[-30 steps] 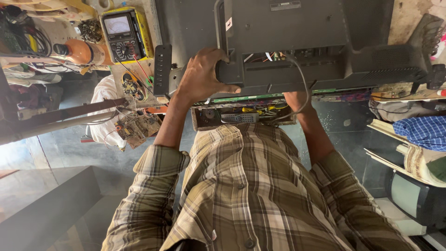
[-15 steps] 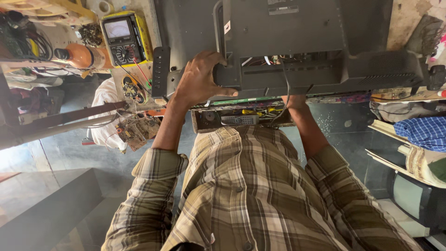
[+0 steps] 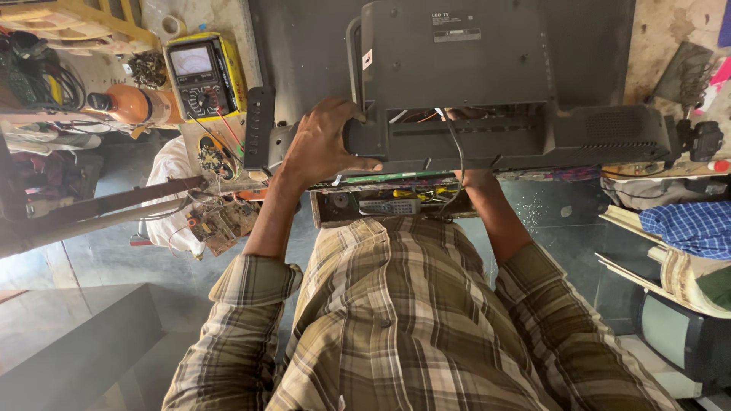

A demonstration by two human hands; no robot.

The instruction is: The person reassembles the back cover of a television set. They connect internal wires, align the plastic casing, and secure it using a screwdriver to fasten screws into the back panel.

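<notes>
The flat-panel television lies back-up on the desk, its lower edge overhanging. The left hand grips that edge; the right hand reaches into the open back, its grip hidden. A multimeter crowds the left, and an open drawer sits underneath.

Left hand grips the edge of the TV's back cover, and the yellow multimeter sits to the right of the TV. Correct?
Not quite. In the head view the left hand does grip the TV back cover, but the yellow multimeter sits to its left, not its right.
</notes>
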